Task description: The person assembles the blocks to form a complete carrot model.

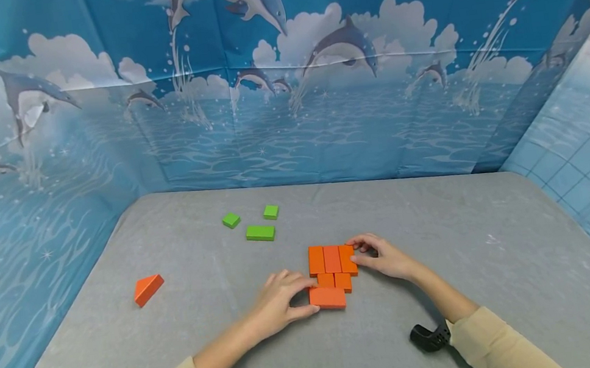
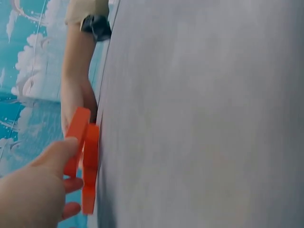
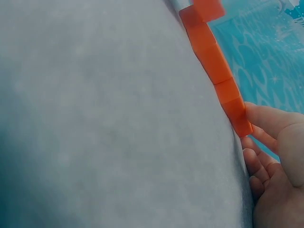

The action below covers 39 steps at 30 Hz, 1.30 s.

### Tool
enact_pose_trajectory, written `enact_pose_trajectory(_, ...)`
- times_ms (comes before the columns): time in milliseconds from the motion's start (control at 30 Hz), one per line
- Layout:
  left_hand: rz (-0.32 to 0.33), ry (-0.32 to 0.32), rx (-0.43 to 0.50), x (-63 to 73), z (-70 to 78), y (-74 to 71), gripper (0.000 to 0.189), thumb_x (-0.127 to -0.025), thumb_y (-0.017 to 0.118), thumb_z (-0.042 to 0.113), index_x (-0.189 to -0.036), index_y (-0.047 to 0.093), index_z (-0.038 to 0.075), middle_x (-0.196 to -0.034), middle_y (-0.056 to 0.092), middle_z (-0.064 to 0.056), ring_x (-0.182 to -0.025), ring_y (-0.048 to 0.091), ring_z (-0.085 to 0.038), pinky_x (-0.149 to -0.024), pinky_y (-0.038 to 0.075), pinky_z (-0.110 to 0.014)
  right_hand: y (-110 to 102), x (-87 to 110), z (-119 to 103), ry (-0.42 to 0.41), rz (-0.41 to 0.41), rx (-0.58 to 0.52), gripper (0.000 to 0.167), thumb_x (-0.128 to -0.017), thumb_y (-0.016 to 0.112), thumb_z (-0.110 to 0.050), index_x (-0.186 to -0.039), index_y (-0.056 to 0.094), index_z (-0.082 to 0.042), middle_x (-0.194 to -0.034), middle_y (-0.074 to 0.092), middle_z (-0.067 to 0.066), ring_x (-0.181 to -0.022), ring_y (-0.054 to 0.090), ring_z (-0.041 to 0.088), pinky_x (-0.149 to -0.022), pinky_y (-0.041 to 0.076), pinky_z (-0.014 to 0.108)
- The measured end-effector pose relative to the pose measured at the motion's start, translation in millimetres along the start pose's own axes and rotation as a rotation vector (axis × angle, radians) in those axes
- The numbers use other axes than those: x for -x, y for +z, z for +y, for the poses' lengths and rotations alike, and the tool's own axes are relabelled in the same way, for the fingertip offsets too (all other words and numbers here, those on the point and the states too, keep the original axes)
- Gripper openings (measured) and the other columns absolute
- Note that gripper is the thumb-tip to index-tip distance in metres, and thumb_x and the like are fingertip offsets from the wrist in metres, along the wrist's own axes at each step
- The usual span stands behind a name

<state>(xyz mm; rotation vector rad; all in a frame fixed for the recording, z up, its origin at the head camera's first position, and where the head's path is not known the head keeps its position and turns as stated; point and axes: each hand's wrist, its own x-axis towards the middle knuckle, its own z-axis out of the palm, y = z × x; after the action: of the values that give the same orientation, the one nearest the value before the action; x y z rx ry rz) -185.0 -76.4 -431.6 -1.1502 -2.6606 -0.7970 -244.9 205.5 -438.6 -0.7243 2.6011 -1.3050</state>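
My left hand [image 1: 282, 302] pinches a rectangular orange block [image 1: 327, 298] between thumb and fingers at its left end. In the left wrist view this orange block [image 2: 77, 130] is raised above the other orange blocks [image 2: 90, 156]. Beyond it, two smaller orange blocks [image 1: 343, 283] lie side by side, partly covered by the held one. Three orange blocks [image 1: 332, 260] stand in a row behind those, close together. My right hand [image 1: 387, 257] holds the rightmost orange block [image 1: 347, 260], thumb on its near right side and fingers at its far edge.
Three green blocks [image 1: 260, 233], one longer than the others, lie farther back to the left. An orange triangular block [image 1: 148, 290] sits apart at far left. The grey tabletop [image 1: 443, 221] meets a dolphin-printed backdrop [image 1: 277, 131] behind and at both sides.
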Motion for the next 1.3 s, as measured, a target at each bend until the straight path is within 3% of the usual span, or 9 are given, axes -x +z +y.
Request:
enact_pose_trajectory(233,-0.039,-0.02,-0.075,-0.9,6.6,9.7,0.038,-0.082,0.064,0.042,-0.112,0.063,0.019,-0.111,0.061,0.006,-0.094,0.048,-0.011,-0.081,0.036,-0.031,0.6,-0.9,0.4,0.01,0.006,-0.015,0.034,-0.091,0.057,-0.014,-0.122,0.053,-0.001,-0.113,0.052,0.015,-0.1,0.048,0.028,-0.083,0.039,0.04)
enact_pose_trajectory(700,0.016,0.048,-0.199,-0.4,8.2,18.9,0.038,-0.081,0.065,0.044,-0.109,0.062,0.019,-0.109,0.059,0.005,-0.092,0.049,-0.011,-0.078,0.037,-0.028,-1.2,0.1,-2.4,0.017,-0.007,-0.015,0.035,-0.091,0.057,-0.02,-0.122,0.053,-0.004,-0.114,0.052,0.013,-0.101,0.048,0.026,-0.084,0.039,0.039)
enact_pose_trajectory(1067,0.073,0.19,-0.303,-4.4,12.9,23.9,0.03,-0.083,0.064,0.039,-0.109,0.066,0.024,-0.1,0.053,0.004,-0.083,0.042,-0.011,-0.073,0.034,-0.027,0.6,-1.2,2.1,0.025,-0.007,0.0,0.035,-0.091,0.057,-0.024,-0.122,0.054,-0.007,-0.115,0.052,0.01,-0.101,0.047,0.023,-0.085,0.039,0.035)
enact_pose_trajectory(1300,0.105,0.188,-0.311,-6.8,13.7,26.9,0.025,-0.085,0.063,0.037,-0.106,0.068,0.025,-0.097,0.052,0.004,-0.081,0.041,-0.011,-0.073,0.034,-0.027,0.4,-0.9,1.6,0.019,-0.005,0.001,0.035,-0.091,0.058,-0.023,-0.121,0.054,-0.007,-0.114,0.052,0.01,-0.1,0.048,0.023,-0.084,0.04,0.034)
